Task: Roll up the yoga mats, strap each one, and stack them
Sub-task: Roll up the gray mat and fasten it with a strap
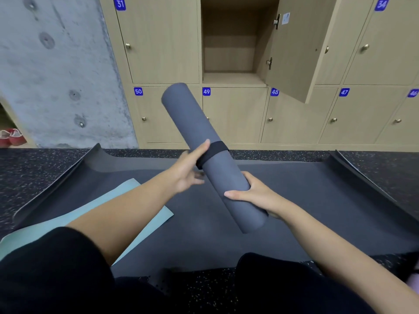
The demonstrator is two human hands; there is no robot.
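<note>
A rolled grey yoga mat is held in the air, tilted from upper left to lower right. A black strap circles its middle. My right hand grips the roll near its lower end. My left hand touches the strap's left side with straight fingers. Below the roll a dark mat lies flat on the floor with both side edges curled up. A light green mat lies flat at the left, partly under my left arm.
Wooden lockers with blue number tags line the wall ahead; one upper locker stands open with its door swung right. A concrete pillar rises at the left, with red shoes beside it. The floor is speckled black rubber.
</note>
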